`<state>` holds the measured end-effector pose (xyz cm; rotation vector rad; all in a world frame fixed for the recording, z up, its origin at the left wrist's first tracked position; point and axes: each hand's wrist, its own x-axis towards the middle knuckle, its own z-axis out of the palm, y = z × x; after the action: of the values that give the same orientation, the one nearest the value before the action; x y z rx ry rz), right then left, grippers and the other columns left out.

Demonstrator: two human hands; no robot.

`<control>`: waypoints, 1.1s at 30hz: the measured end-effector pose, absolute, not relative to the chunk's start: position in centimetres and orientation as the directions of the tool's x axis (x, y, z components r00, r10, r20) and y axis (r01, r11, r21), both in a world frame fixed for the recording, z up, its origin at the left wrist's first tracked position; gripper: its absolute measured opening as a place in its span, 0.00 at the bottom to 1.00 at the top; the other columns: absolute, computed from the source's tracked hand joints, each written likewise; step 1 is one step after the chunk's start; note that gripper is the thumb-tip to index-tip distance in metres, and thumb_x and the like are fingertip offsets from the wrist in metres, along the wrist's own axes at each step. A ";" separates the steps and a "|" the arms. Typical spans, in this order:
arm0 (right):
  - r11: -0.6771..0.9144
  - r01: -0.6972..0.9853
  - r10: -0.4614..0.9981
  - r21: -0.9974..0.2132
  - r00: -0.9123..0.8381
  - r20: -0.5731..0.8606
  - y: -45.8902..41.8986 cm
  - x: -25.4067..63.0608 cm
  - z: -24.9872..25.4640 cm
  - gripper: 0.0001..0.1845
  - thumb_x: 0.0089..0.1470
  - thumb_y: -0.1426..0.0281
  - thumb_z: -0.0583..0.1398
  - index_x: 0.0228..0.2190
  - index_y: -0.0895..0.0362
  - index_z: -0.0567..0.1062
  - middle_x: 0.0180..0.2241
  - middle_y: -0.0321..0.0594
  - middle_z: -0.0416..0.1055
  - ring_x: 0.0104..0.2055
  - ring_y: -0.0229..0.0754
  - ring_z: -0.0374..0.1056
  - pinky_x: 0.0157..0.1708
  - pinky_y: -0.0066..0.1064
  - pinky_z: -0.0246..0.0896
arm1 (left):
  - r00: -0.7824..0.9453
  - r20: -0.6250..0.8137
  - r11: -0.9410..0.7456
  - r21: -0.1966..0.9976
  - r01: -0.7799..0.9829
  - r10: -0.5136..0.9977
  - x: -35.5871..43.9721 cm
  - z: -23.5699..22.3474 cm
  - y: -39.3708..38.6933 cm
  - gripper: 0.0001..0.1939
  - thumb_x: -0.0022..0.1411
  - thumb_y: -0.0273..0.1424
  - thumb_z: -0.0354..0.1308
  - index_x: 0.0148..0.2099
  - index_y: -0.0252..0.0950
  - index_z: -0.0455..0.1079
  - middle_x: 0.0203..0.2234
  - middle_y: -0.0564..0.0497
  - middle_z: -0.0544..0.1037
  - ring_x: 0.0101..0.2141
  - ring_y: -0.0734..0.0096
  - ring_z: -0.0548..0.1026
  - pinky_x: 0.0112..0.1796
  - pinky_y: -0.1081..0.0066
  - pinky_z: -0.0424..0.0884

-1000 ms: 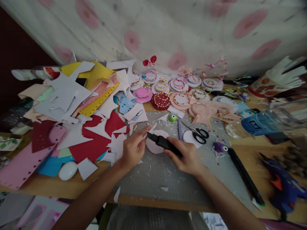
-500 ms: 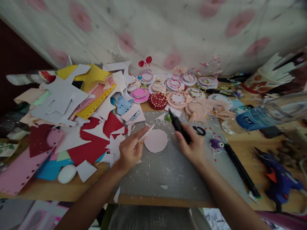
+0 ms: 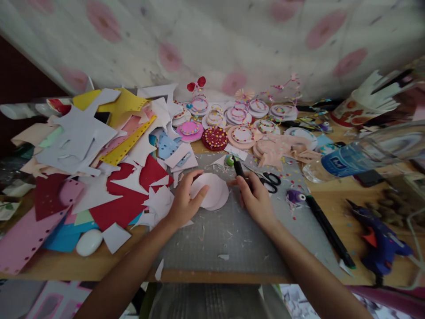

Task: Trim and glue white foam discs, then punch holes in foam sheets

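My left hand grips a pale pink paper disc by its left side, thumb on top and fingers round the edge. Partly covered by it, a second paper disc shows on the grey cutting mat. My right hand is closed round a black pen-shaped tool, whose narrow end points forward and left; its exact kind is unclear. Black-handled scissors lie just beyond my right hand. A small green ball-like figure sits by the tool's tip.
Paper scraps heap up on the left. Decorated layered paper discs line the back. On the right are a purple figure, a black marker, a blue glue gun, a plastic bottle and a paper cup.
The disc in my left hand has turned from edge-on to flat, over the other disc. My right hand has moved left with the black tool, uncovering more of the scissors.
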<state>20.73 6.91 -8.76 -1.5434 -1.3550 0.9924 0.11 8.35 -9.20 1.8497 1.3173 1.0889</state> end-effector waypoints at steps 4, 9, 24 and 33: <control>-0.066 0.317 0.996 -0.946 0.074 -0.045 6.8 20.5 -8.9 0.17 0.59 0.53 0.54 0.37 0.54 0.66 0.30 0.38 0.75 0.15 0.32 0.58 0.15 0.26 0.52 | 0.261 0.299 -0.396 0.735 0.551 0.918 0.3 -9.6 8.3 0.24 0.63 0.33 0.57 0.59 0.36 0.58 0.51 0.40 0.69 0.52 0.58 0.68 0.54 0.55 0.64; -0.209 0.067 0.978 -0.976 0.025 -0.208 7.2 20.3 -8.8 0.21 0.55 0.48 0.56 0.34 0.54 0.64 0.32 0.38 0.76 0.12 0.30 0.55 0.10 0.26 0.46 | 0.432 0.259 -0.495 0.596 0.632 0.864 0.3 -9.2 7.9 0.32 0.57 0.33 0.64 0.60 0.37 0.56 0.54 0.39 0.66 0.56 0.50 0.63 0.57 0.50 0.59; -0.211 -0.109 0.977 -0.971 -0.025 -0.210 6.9 19.8 -7.6 0.18 0.55 0.51 0.56 0.34 0.54 0.64 0.32 0.36 0.76 0.13 0.28 0.54 0.13 0.25 0.46 | 0.362 0.401 -0.540 0.641 0.546 0.842 -0.7 -7.9 8.1 0.30 0.51 0.29 0.70 0.55 0.41 0.63 0.46 0.47 0.68 0.49 0.60 0.69 0.52 0.59 0.66; -0.186 -0.227 0.975 -0.956 -0.166 -0.150 5.7 19.4 -7.7 0.17 0.58 0.54 0.55 0.38 0.55 0.68 0.24 0.32 0.70 0.17 0.32 0.57 0.16 0.26 0.51 | 0.482 0.618 -0.773 0.381 0.507 0.621 -0.4 -7.3 6.3 0.22 0.57 0.24 0.64 0.52 0.39 0.64 0.43 0.47 0.69 0.44 0.65 0.69 0.45 0.66 0.69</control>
<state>19.43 5.66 -7.73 -1.0717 -1.0432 1.5492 -0.42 6.25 -7.31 2.5756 0.9879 1.1666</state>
